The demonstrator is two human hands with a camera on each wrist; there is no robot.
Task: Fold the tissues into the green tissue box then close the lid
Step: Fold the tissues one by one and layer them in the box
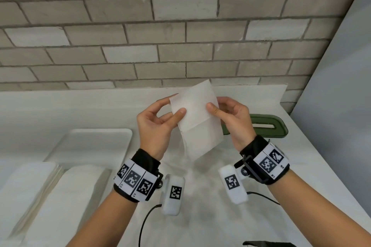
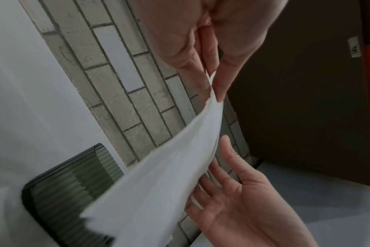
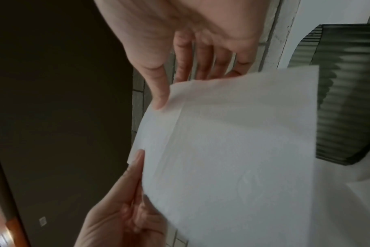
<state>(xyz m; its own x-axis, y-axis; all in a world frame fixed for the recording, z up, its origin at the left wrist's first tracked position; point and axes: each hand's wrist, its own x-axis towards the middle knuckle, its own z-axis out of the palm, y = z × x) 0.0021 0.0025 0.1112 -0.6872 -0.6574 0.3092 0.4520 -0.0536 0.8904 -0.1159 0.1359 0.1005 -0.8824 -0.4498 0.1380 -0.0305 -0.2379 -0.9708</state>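
Observation:
I hold a white tissue (image 1: 197,120) in the air above the counter, a fold line running across its middle and its lower part hanging down. My left hand (image 1: 177,106) pinches its left edge between thumb and fingers. My right hand (image 1: 214,104) pinches the right edge, thumb in front, fingers behind. The left wrist view shows the left fingertips (image 2: 219,86) nipping the tissue (image 2: 158,183) by a corner. In the right wrist view the right thumb (image 3: 158,93) presses on the tissue (image 3: 232,150). The green ribbed tissue box (image 1: 279,126) stands behind my right hand, a slot in its top.
A white tray (image 1: 90,146) lies on the counter at the left. Two stacks of white tissues (image 1: 30,186) sit at the near left. The brick wall runs along the back and a grey panel (image 1: 341,86) closes the right side. A dark object (image 1: 267,243) shows at the near edge.

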